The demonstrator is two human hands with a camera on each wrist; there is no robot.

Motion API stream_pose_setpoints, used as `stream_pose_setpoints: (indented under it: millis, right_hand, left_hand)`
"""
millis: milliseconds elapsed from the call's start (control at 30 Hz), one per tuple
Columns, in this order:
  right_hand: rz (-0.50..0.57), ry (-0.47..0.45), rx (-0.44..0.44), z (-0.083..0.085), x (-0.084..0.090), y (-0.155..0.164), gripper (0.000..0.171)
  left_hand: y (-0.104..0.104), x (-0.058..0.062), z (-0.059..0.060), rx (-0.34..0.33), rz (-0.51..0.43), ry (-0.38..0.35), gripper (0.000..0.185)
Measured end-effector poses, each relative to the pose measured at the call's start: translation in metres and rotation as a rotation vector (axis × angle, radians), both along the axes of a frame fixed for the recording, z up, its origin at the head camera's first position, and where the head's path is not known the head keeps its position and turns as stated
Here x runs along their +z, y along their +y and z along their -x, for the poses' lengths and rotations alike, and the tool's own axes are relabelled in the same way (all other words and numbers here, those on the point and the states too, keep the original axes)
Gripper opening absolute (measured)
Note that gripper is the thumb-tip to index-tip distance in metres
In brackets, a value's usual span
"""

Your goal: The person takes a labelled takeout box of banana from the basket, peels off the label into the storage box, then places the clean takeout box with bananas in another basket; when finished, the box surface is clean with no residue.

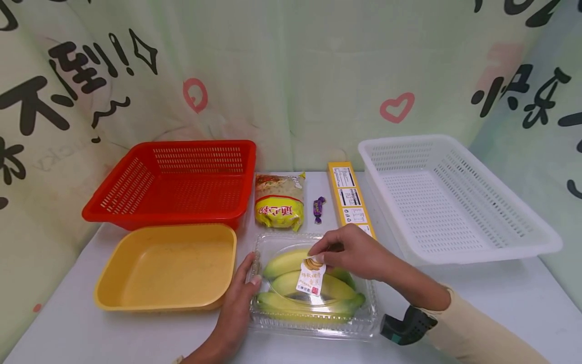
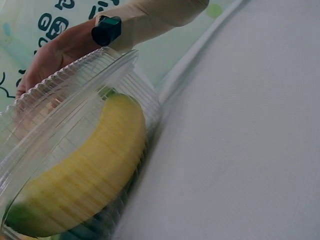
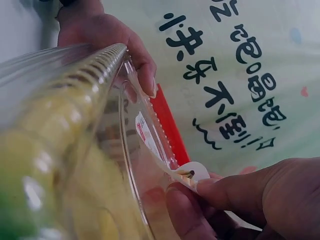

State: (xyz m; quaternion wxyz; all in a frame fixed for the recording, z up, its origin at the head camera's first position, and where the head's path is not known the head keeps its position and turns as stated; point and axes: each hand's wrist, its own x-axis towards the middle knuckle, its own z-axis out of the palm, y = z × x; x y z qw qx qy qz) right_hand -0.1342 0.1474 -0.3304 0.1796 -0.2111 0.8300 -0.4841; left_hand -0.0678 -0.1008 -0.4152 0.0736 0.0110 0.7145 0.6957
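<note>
A clear plastic clamshell box (image 1: 364, 323) of yellow-green bananas (image 1: 284, 263) lies on the white table near the front. My left hand (image 1: 238, 303) rests against the box's left side, fingers on its edge (image 3: 145, 75). My right hand (image 1: 350, 250) pinches the top of a white and orange label (image 1: 311, 277) stuck on the lid; the wrist view shows thumb and finger (image 3: 220, 187) gripping the label's tab (image 3: 192, 172). A banana (image 2: 85, 175) fills the left wrist view through the box wall (image 2: 75, 85).
A yellow tray (image 1: 109, 283) sits left of the box, a red basket (image 1: 136, 212) behind it. A white basket (image 1: 536, 242) stands at right. Between them lie a yellow noodle packet (image 1: 279, 199), a purple candy (image 1: 319, 209) and a long yellow box (image 1: 347, 194).
</note>
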Motion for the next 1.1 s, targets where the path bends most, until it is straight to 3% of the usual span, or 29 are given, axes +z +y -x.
stream_pose_setpoints:
  millis: [467, 667, 967, 1100]
  right_hand:
    - [0.146, -0.139, -0.084, 0.007, -0.004, 0.011, 0.021]
    - [0.175, -0.156, -0.076, 0.009, -0.004, 0.012, 0.023]
    - [0.177, -0.151, -0.068, 0.01, 0.002, 0.005, 0.023]
    - [0.173, -0.147, -0.062, 0.011, 0.007, -0.001, 0.023]
  left_hand:
    - [0.0, 0.002, 0.0, 0.009, 0.01, 0.017, 0.055]
    - [-0.001, 0.005, 0.001, 0.01, 0.024, 0.037, 0.057]
    - [-0.001, 0.024, 0.002, -0.036, 0.056, 0.018, 0.068]
    - [-0.002, 0.033, 0.003, -0.026, 0.094, 0.053, 0.07]
